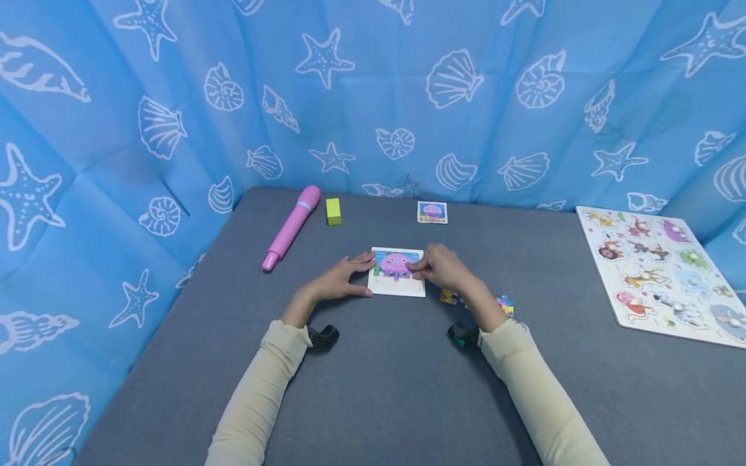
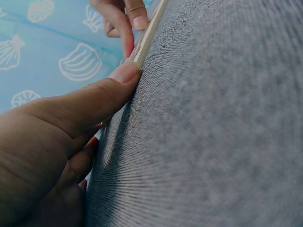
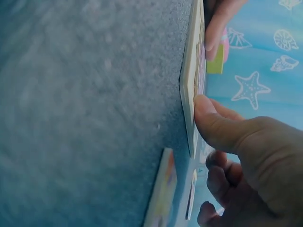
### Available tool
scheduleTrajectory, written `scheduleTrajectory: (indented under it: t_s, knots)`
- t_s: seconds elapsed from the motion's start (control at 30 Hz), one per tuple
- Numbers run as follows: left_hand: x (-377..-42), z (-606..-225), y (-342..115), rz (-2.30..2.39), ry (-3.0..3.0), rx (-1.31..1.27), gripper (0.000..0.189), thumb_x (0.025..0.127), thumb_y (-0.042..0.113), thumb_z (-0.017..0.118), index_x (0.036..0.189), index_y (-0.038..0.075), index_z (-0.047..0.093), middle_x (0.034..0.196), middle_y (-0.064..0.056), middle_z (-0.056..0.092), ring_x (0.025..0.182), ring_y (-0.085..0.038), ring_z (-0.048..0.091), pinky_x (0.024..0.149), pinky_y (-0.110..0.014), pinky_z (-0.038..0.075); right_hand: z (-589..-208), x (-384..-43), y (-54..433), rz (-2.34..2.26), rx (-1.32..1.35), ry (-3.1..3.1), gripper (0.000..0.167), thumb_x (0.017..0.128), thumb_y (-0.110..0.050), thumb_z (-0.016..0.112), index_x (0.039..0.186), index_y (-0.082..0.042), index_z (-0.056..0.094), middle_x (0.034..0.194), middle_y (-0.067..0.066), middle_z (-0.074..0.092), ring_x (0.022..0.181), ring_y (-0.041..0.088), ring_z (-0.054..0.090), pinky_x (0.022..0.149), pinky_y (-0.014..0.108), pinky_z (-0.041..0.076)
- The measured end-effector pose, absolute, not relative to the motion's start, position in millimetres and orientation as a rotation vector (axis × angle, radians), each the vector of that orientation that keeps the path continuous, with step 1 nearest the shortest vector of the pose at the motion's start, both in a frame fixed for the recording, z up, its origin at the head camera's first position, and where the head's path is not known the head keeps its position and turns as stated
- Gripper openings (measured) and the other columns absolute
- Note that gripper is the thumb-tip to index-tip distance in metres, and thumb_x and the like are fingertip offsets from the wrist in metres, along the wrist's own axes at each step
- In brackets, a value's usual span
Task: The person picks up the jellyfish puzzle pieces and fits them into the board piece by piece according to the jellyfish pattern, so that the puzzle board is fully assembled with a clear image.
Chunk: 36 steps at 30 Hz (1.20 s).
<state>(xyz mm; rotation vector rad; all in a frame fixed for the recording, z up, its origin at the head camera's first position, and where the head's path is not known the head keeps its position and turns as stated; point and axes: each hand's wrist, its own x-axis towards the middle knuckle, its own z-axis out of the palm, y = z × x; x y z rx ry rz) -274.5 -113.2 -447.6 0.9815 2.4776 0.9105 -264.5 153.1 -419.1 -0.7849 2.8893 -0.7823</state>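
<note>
A small white-framed jigsaw puzzle board [image 1: 397,290] with a pink jellyfish picture lies flat on the table in the head view. My left hand [image 1: 340,278] touches its left side, fingers near the upper corner and thumb [image 2: 125,72] against the lower edge. My right hand [image 1: 445,266] is over the board's right part, thumb [image 3: 206,106] and index finger down on the picture around a puzzle piece mostly hidden by the fingers. Loose puzzle pieces [image 1: 448,296] lie beside and partly under the right wrist, with more colourful pieces [image 1: 506,304] just right of it.
Behind the board lies a small jellyfish picture card [image 1: 432,212]. A yellow-green block [image 1: 333,211] and a pink microphone-shaped wand [image 1: 291,228] are at the back left. A large animal peg puzzle [image 1: 664,272] lies at the right. A blue shell-patterned curtain [image 1: 361,97] hangs behind the table.
</note>
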Motion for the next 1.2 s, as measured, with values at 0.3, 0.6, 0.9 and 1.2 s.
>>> scheduleTrajectory:
  t_s: [0.3, 0.6, 0.9, 1.2]
  knots:
    - [-274, -449, -111, 0.924, 2.48, 1.016, 0.072, 0.083, 0.031, 0.067, 0.142, 0.009, 0.033, 0.154, -0.004, 0.02, 0.143, -0.021, 0.012, 0.116, -0.046, 0.003, -422, -262, 157, -0.916, -0.64, 2.829, 0.027, 0.079, -0.014, 0.071, 0.105, -0.007, 0.069, 0.069, 0.007, 0.049, 0.061, 0.014, 0.028, 0.054, 0.025, 0.026]
    - [-273, -447, -111, 0.93, 2.474, 1.017, 0.073, 0.083, 0.03, 0.068, 0.142, 0.008, 0.033, 0.153, -0.005, 0.021, 0.143, -0.022, 0.012, 0.116, -0.047, 0.003, -418, -243, 180, -0.936, -0.496, 2.857, 0.039, 0.081, -0.017, 0.07, 0.117, -0.004, 0.062, 0.068, 0.003, 0.033, 0.062, 0.017, 0.027, 0.056, 0.027, 0.024]
    - [-274, -446, -114, 0.918, 2.503, 1.029, 0.073, 0.082, 0.028, 0.068, 0.142, 0.005, 0.033, 0.153, -0.008, 0.022, 0.142, -0.025, 0.014, 0.115, -0.049, 0.004, -412, -215, 207, -0.829, -0.362, 2.86, 0.046, 0.077, -0.02, 0.073, 0.117, 0.0, 0.062, 0.071, 0.006, 0.036, 0.064, 0.018, 0.025, 0.056, 0.028, 0.021]
    - [-272, -446, -111, 0.896, 2.508, 1.028, 0.073, 0.082, 0.028, 0.068, 0.142, 0.006, 0.033, 0.153, -0.009, 0.022, 0.142, -0.026, 0.015, 0.115, -0.05, 0.005, -416, -201, 214, -0.746, -0.33, 2.893, 0.049, 0.073, -0.026, 0.077, 0.116, -0.005, 0.064, 0.072, 0.007, 0.04, 0.065, 0.017, 0.028, 0.056, 0.027, 0.021]
